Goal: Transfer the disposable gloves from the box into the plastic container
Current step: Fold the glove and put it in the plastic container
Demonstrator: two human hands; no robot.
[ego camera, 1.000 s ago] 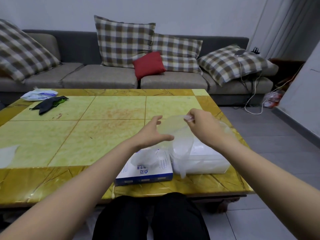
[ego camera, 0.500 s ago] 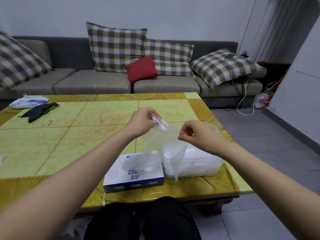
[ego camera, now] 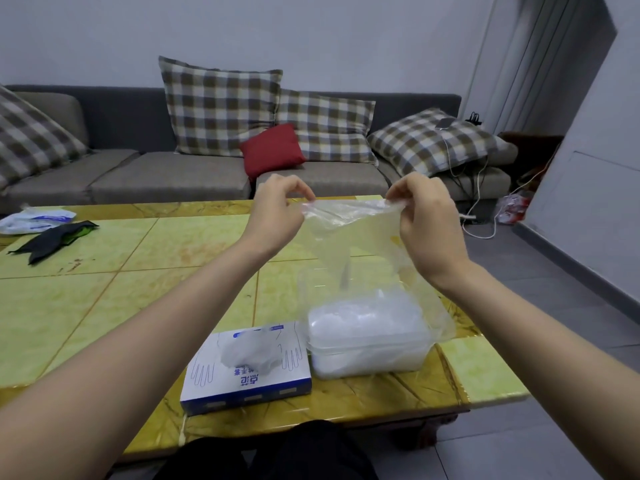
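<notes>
With the fingers (ego camera: 304, 192) of the left hand (ego camera: 277, 220), pinches one end of the top edge of a clear disposable glove (ego camera: 349, 237); with the fingers (ego camera: 398, 194) of the right hand (ego camera: 429, 226), pinches the other end. Holds it stretched wide in the air above the worktop (ego camera: 104, 306), lower part draping down to the plastic container (ego camera: 374, 362) (translucent, rectangular). Inside that container: crumpled whitish gloves (ego camera: 363, 317), heaped to the rim. At the near right of the worktop, just right of the glove box (ego camera: 247, 382); touching or not, cannot tell. Box flat, white and blue, hand outlines printed on top, with a tuft of gloves (ego camera: 249, 353) poking from its top slot.
</notes>
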